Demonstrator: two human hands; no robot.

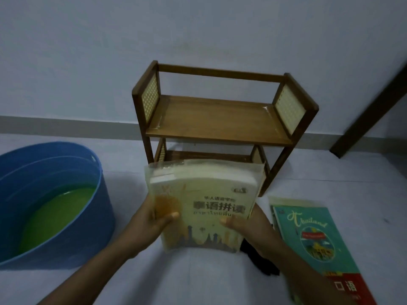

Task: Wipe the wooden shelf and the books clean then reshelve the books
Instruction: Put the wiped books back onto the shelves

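Right now I hold the yellow book stack point(202, 205) upright in both hands, left hand point(152, 223) and right hand point(248, 225) gripping its lower sides, thumbs pressed on the front cover. The wooden shelf point(218, 119) stands straight ahead, just behind the stack, both of its 2 tiers bare. Neither hand is nearer. A teal book point(312, 236) lies on the floor to my right.

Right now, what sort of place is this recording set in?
Probably a room in a home, with the work done on the floor against a plain wall. A small wooden shelf stands by the baseboard, with a blue tub of green liquid beside it.
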